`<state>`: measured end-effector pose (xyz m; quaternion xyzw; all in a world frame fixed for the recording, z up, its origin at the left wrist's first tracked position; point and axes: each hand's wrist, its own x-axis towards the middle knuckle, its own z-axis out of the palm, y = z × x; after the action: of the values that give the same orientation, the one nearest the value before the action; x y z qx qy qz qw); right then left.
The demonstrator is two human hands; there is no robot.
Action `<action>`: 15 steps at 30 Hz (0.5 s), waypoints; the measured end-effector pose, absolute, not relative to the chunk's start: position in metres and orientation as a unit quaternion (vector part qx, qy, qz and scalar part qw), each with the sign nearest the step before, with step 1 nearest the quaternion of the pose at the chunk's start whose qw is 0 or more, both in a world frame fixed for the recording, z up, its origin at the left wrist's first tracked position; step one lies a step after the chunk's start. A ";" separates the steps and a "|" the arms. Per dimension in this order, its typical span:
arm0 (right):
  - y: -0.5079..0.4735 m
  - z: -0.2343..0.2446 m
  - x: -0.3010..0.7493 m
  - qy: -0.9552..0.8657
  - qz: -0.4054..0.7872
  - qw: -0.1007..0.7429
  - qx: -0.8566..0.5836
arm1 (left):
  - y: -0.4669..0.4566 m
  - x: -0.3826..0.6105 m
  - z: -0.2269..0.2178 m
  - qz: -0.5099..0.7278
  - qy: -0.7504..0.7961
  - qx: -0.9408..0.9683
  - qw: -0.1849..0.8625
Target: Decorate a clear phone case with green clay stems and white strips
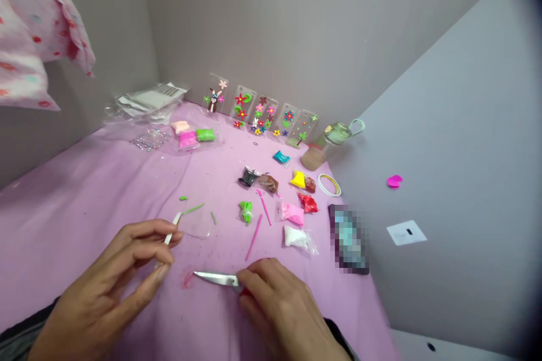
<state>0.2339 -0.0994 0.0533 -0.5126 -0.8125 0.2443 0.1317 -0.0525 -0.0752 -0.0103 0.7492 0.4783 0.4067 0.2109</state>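
Left hand (122,276) pinches a white stick (173,229) over the purple surface (84,192). Right hand (283,304) grips shut scissors (215,278) at the stick's 5 o'clock, with a clear case (199,228) at 3 o'clock. Seemingly trimming; a cut calls for opened blades brought to the stick.

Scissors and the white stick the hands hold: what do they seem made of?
The scissors: the blades look like polished metal, silver with a bright glint; the right hand covers the handles. The white stick, pinched in the left hand: probably matte plastic, opaque and even in colour, though the picture leaves it open.
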 end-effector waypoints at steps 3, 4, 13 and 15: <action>-0.088 0.065 0.211 -0.664 0.485 0.266 -0.503 | -0.079 -0.042 0.004 0.425 0.448 0.772 0.151; -0.083 0.065 0.202 -0.612 0.556 0.280 -0.487 | -0.079 -0.039 0.007 0.429 0.434 0.780 0.137; -0.049 0.046 0.160 -0.388 0.766 0.300 -0.415 | -0.068 -0.053 -0.008 0.414 0.387 0.819 0.085; -0.046 0.049 0.158 -0.368 0.779 0.290 -0.416 | -0.067 -0.056 -0.016 0.413 0.395 0.815 0.092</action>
<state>0.1576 -0.0464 0.0485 -0.4161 -0.3676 0.7794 0.2904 -0.0562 -0.0666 -0.0156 0.8154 0.3948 0.4131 0.0923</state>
